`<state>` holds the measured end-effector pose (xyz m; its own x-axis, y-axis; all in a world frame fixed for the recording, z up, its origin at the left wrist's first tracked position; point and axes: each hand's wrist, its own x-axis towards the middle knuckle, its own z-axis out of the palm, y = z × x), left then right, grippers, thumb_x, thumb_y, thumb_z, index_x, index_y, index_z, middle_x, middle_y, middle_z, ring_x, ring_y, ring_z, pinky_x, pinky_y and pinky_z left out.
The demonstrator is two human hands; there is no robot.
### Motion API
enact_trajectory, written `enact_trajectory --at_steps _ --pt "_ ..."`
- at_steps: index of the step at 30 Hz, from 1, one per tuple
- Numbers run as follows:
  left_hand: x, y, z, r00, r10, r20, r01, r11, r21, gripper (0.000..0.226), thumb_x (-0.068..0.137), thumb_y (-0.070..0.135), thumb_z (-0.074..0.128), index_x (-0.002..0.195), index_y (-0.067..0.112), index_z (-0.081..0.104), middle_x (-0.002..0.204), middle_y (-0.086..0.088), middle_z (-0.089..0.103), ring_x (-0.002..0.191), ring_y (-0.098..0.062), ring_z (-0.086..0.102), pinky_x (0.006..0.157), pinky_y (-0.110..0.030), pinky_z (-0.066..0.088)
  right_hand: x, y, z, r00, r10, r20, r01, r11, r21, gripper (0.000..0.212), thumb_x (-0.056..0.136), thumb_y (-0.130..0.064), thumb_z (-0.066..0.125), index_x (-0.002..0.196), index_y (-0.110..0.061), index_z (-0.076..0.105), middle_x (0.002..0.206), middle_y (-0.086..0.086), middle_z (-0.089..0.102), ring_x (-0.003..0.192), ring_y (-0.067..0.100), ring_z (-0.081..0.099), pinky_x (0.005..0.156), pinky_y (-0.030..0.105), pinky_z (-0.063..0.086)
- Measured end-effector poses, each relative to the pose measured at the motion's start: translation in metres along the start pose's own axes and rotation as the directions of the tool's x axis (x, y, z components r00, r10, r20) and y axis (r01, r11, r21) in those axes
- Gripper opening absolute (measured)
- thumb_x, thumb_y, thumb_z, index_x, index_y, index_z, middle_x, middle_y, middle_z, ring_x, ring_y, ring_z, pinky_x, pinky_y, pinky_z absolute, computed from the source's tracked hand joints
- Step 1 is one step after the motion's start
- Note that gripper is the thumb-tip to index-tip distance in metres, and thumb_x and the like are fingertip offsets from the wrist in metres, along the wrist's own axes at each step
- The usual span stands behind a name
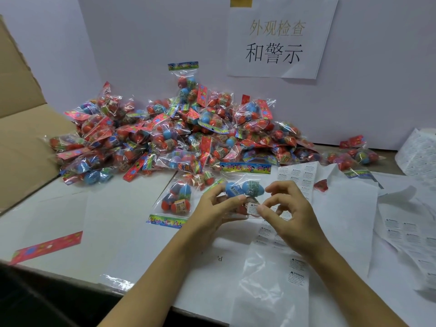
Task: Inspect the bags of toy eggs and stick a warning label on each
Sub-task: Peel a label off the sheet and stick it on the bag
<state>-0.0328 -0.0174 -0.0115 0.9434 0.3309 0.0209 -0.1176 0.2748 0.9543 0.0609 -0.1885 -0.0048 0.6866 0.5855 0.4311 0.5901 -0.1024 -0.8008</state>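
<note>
My left hand (213, 208) grips a clear bag of toy eggs (244, 185) with blue eggs inside and a colourful header card on top. My right hand (286, 213) pinches a small white warning label (253, 208) and holds it against the lower part of that bag. Under my right hand lies a label sheet (296, 271) printed with warning stickers. Another bag of red and blue eggs (175, 200) lies just left of my left hand. A large heap of bagged eggs (165, 135) fills the back of the table.
A cardboard box flap (21, 128) stands at the left. More label sheets (405, 234) and a roll of labels (417, 149) sit at the right. A paper sign (280, 38) hangs on the white back wall. A red header strip (47, 246) lies near the table's front left edge.
</note>
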Motion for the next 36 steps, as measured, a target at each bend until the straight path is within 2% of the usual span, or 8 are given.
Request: enact_trajectory --at_steps 3,6,14,17,20,24,30,36 --pt "0.0002 -0.0001 0.0006 1.0 -0.015 -0.005 0.015 1.0 0.016 0.035 0.094 0.013 0.071 0.127 0.005 0.064 0.117 -0.022 0.072 0.098 -0.026 0.072 0.08 -0.034 0.06 -0.0002 -0.0027 -0.0008 1.0 0.013 -0.01 -0.013 1.0 -0.026 0.022 0.082 -0.013 0.081 0.071 -0.028 0.069 0.115 -0.011 0.054 0.107 0.014 0.056 0.076 0.02 0.047" --pt "0.0009 -0.0003 0.0018 1.0 -0.02 -0.008 0.02 0.999 0.04 0.032 0.096 0.01 0.067 0.127 0.005 0.064 0.114 -0.021 0.073 0.092 -0.02 0.073 0.077 -0.032 0.06 -0.0007 -0.0054 0.0006 1.0 0.019 -0.01 -0.019 0.996 -0.086 0.023 0.081 -0.018 0.082 0.07 -0.032 0.068 0.116 -0.017 0.05 0.108 0.01 0.051 0.076 0.015 0.043" --pt "0.0 0.0002 0.002 1.0 -0.019 0.022 0.018 0.998 0.061 0.037 0.093 0.016 0.074 0.127 0.005 0.062 0.114 -0.017 0.075 0.098 -0.024 0.072 0.079 -0.031 0.059 -0.0007 -0.0033 0.0014 1.0 0.016 -0.01 -0.017 0.991 -0.129 0.021 0.079 -0.023 0.084 0.069 -0.033 0.068 0.114 -0.021 0.047 0.109 -0.001 0.045 0.077 0.02 0.042" --pt "-0.0011 -0.0008 0.0018 0.998 -0.008 0.059 0.002 0.995 0.098 0.05 0.083 0.019 0.078 0.128 0.007 0.061 0.116 -0.016 0.075 0.106 -0.032 0.072 0.085 -0.036 0.06 -0.0002 -0.0024 0.0009 1.0 0.011 -0.013 -0.013 0.99 -0.142 0.019 0.079 -0.022 0.085 0.07 -0.031 0.069 0.112 -0.019 0.047 0.108 0.001 0.045 0.075 0.019 0.041" --pt "-0.0024 -0.0034 0.0005 0.994 0.016 0.106 -0.031 0.989 0.143 0.052 0.081 0.011 0.082 0.129 0.013 0.061 0.117 -0.017 0.074 0.112 -0.038 0.07 0.094 -0.044 0.059 -0.0006 -0.0027 0.0002 1.0 0.015 -0.016 -0.017 0.99 -0.14 0.017 0.078 -0.022 0.085 0.069 -0.027 0.071 0.111 -0.018 0.048 0.107 0.0 0.045 0.074 0.014 0.039" --pt "-0.003 -0.0035 -0.0009 0.994 0.018 0.107 -0.035 0.986 0.16 0.053 0.083 0.001 0.082 0.129 0.011 0.058 0.116 -0.015 0.075 0.109 -0.036 0.072 0.093 -0.042 0.06 -0.0007 -0.0029 0.0002 1.0 0.016 -0.011 -0.017 0.988 -0.154 0.015 0.078 -0.02 0.085 0.07 -0.021 0.073 0.11 -0.014 0.049 0.106 0.007 0.046 0.076 0.015 0.038" --pt "-0.0028 -0.0014 0.0008 0.998 0.049 0.043 -0.054 0.991 0.126 0.051 0.084 -0.003 0.08 0.129 0.01 0.06 0.116 -0.019 0.074 0.108 -0.037 0.072 0.09 -0.042 0.061 0.0005 -0.0065 0.001 0.997 0.055 -0.048 -0.058 0.997 -0.054 0.016 0.079 -0.024 0.083 0.072 -0.033 0.071 0.11 -0.018 0.05 0.103 0.012 0.049 0.073 0.016 0.038" --pt "-0.0014 -0.0015 -0.0004 0.999 0.048 0.022 -0.05 0.994 0.094 0.053 0.082 -0.002 0.081 0.13 0.008 0.059 0.118 -0.022 0.072 0.108 -0.038 0.071 0.089 -0.039 0.061 0.0019 -0.0032 0.0023 0.994 0.088 -0.071 -0.089 0.996 -0.017 0.013 0.082 -0.025 0.081 0.076 -0.034 0.073 0.11 -0.018 0.051 0.091 0.012 0.049 0.07 0.021 0.04"
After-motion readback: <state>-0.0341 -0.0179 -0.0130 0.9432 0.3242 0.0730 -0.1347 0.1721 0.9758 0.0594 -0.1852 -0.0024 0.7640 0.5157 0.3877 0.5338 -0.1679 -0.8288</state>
